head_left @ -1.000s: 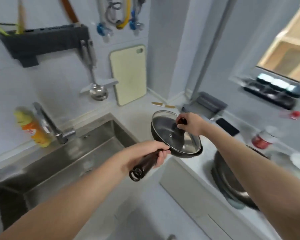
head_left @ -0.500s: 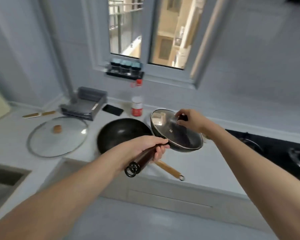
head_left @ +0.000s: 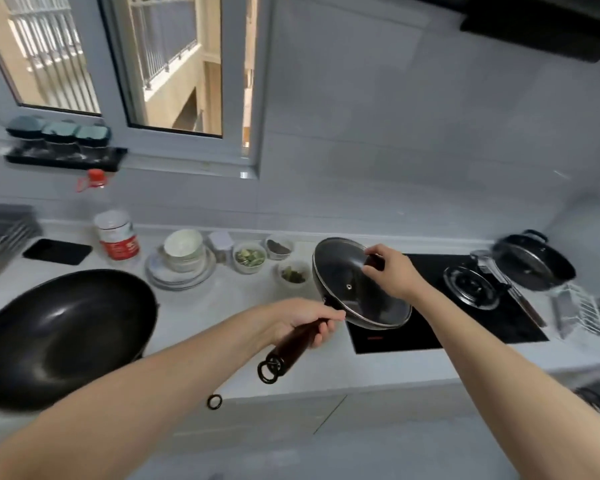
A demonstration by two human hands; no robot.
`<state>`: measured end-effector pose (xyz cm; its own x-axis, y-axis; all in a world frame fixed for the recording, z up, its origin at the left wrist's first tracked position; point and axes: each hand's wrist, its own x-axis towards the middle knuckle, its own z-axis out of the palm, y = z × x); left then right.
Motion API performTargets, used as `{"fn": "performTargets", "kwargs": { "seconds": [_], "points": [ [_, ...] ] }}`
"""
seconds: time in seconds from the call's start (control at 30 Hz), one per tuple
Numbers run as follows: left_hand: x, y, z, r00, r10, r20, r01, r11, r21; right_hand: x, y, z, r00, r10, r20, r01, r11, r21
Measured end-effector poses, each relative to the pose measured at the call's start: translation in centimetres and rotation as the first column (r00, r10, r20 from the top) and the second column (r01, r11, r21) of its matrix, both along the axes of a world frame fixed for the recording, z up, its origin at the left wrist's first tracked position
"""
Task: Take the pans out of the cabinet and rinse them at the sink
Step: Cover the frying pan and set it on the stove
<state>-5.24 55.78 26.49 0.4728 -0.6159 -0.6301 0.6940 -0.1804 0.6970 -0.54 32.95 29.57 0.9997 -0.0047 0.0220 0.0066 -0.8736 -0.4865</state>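
A small dark pan, covered by a glass lid, hangs in the air above the front edge of the black hob. My left hand is closed around the pan's dark handle, which ends in a metal ring. My right hand pinches the lid's knob at the far rim. A large black wok rests on the white counter at the left. The sink is out of view.
Stacked plates and bowls, small dishes of food, a red-labelled jar and a phone stand along the back of the counter. At the far right sit another lidded pan and a white rack.
The view has swung right from the sink to the hob. Both hands have carried the lidded pan along, holding it the same way.
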Motion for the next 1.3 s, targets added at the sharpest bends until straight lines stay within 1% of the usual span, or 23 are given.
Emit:
{"fn": "performTargets", "kwargs": {
  "seconds": [0.13,0.23,0.43,0.5,0.77,0.9,0.97,1.13,1.3],
  "points": [
    [5.1,-3.8,-1.2,0.998,-0.049,0.041,0.048,0.998,0.028,3.3,-3.6,-0.8,0.998,-0.058,0.003,0.058,0.998,-0.023],
    [8.8,-6.4,-2.4,0.995,-0.093,0.032,0.092,0.995,0.044,5.9,-6.3,-1.6,0.992,-0.123,-0.021,0.122,0.991,-0.046],
    [13.8,-10.1,-4.5,0.984,-0.176,0.028,0.173,0.98,0.097,9.6,-10.3,-4.1,0.984,-0.162,-0.071,0.155,0.984,-0.091],
    [15.4,-11.9,-5.8,0.984,-0.176,0.031,0.171,0.977,0.125,11.1,-11.8,-5.2,0.981,-0.169,-0.093,0.16,0.982,-0.1],
    [18.9,-16.9,-10.6,0.988,-0.154,0.011,0.15,0.974,0.172,15.5,-16.3,-9.8,0.982,-0.145,-0.118,0.131,0.984,-0.123],
    [20.7,-18.4,-12.4,0.989,-0.145,-0.005,0.144,0.977,0.158,17.0,-18.1,-11.1,0.988,-0.124,-0.093,0.108,0.982,-0.155],
    [21.7,-19.1,-13.4,0.99,-0.142,-0.007,0.142,0.978,0.152,17.7,-19.1,-11.8,0.988,-0.118,-0.105,0.097,0.978,-0.185],
    [22.8,-20.2,-15.9,0.988,-0.152,-0.023,0.154,0.979,0.133,19.0,-20.8,-13.4,0.989,-0.096,-0.113,0.084,0.991,-0.106],
    [24.0,-20.8,-17.3,0.992,-0.12,-0.036,0.123,0.986,0.11,20.7,-20.9,-14.3,0.993,-0.052,-0.104,0.043,0.995,-0.088]
  ]
}}
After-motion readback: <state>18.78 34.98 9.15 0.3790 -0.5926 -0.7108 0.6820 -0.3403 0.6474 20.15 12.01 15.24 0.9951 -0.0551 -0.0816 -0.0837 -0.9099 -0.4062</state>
